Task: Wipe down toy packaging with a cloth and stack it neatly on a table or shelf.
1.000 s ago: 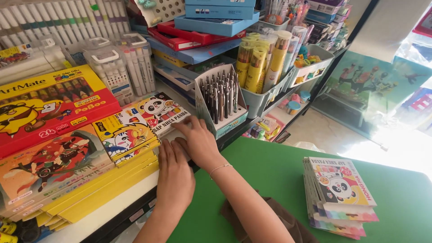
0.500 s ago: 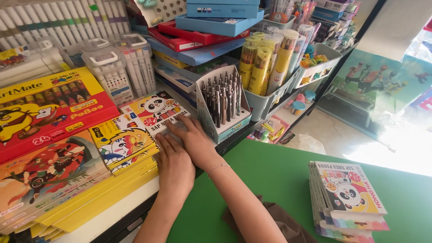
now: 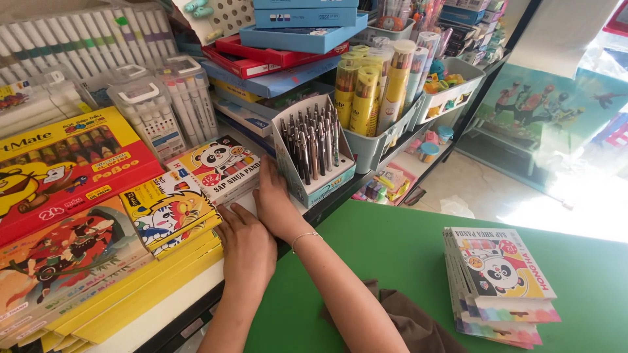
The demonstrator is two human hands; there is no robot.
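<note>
Landmark = panda crayon box [image 3: 222,167], lying flat on the white shelf [image 3: 163,307].

Nearest: green table [image 3: 405,261] below-right of that box, both forearms crossing it w/ a brown cloth [image 3: 409,323] under them. Far right of the box, on the table, a stack of panda boxes [image 3: 500,284], same kind, squared up, prob. set there within reach.

Left hand [image 3: 247,248] sits just below the box, palm down on the shelf, fingers together & lightly curled, tips at the box's near edge beside the tiger box [image 3: 171,209]. Holds nothing; looks like bracing or pushing against the edge. Wrist straight, forearm running up from the bottom of view.

Right hand [image 3: 273,199] at the box's right edge, fingers flat & closed, pressed along its side, wedged between it and the pen display stand [image 3: 313,153]. Thin bracelet on the wrist, wrist bent inward. No pinch visible; fingertips partly hidden, so can't tell if they hook under.

Box lies face-up atop others of its kind, likely so the cover shows.

Left of it: yellow flat boxes [image 3: 111,301], big red crayon box [image 3: 65,170]. Beyond: marker cases [image 3: 163,104], grey bin of pencil tubes [image 3: 373,85], blue and red boxes [image 3: 281,49].
</note>
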